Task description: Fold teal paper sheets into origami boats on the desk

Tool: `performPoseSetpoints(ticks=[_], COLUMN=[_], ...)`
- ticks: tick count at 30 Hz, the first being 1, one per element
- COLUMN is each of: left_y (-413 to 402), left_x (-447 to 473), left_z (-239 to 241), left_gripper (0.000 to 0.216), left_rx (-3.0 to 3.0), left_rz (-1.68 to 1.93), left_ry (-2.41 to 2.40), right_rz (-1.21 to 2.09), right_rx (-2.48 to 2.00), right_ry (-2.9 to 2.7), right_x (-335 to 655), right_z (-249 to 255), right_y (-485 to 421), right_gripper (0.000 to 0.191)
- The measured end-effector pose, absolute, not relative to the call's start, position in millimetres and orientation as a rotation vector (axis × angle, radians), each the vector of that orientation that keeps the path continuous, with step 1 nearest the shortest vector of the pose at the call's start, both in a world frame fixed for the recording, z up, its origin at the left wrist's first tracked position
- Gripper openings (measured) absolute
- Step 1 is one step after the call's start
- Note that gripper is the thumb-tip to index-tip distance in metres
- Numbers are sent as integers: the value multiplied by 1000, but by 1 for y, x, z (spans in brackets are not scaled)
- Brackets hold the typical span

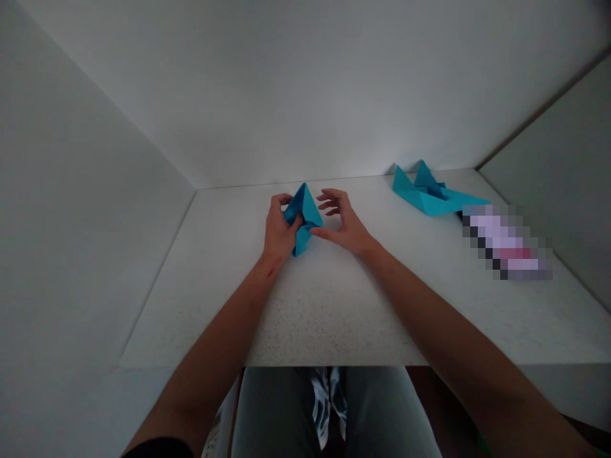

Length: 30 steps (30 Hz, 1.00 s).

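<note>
A folded piece of blue paper (310, 207), with a pointed peak at its top, stands on the white table in front of me. My left hand (280, 228) grips it from the left, the thumb pressed into its folds and the fingers behind it. On the other side is my right hand (344, 222), its fingers spread and curved. The right thumb tip lies at the paper's right edge, perhaps touching it. Behind the left hand, part of the paper is hidden.
A finished-looking blue paper boat (432, 194) with two peaks rests at the back right of the table (315, 324). Beside it lies a pixelated flat object (508, 245). White walls border the table at the back and both sides.
</note>
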<state>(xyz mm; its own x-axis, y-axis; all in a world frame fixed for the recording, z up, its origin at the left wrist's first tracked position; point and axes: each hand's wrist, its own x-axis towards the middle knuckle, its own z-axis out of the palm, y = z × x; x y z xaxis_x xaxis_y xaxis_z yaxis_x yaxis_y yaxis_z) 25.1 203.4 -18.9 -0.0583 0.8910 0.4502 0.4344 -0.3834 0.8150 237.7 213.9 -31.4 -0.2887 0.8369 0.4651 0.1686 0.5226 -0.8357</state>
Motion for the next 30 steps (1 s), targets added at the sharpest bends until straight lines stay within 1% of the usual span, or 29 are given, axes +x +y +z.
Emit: performPoseSetpoints(ticks=[5, 8, 10, 14, 16, 20, 22, 26, 28, 30], left_y=[197, 193, 192, 192, 192, 192, 192, 195, 197, 199], left_x=[28, 29, 30, 31, 31, 32, 32, 28, 26, 25], left_z=[-14, -10, -8, -7, -8, -9, -9, -12, -13, -14], left_gripper=[48, 47, 47, 47, 52, 69, 71, 60, 55, 51], left_rx=[2075, 2231, 2284, 2339, 2355, 2325, 2296, 2265, 2233, 2189], left_rz=[1304, 1259, 1197, 1112, 1129, 1169, 1145, 1177, 1211, 1212], left_ry=[1453, 1457, 1491, 1514, 1489, 1467, 1451, 1404, 1411, 1420], right_rz=[840, 870, 874, 805, 757, 726, 757, 830, 824, 802], right_rx=[-821, -849, -849, -771, -765, -794, -791, -803, -858, -912], right_ry=[-1782, -1702, -1665, -1727, -1766, -1743, -1705, -1634, -1626, -1624], right_x=[239, 241, 241, 239, 238, 239, 240, 240, 240, 239], right_z=[-40, -42, -40, -36, -36, -38, -40, -41, -41, -40], right_y=[222, 226, 224, 216, 215, 216, 217, 218, 219, 221], right_gripper=[65, 54, 59, 87, 92, 86, 84, 83, 74, 58])
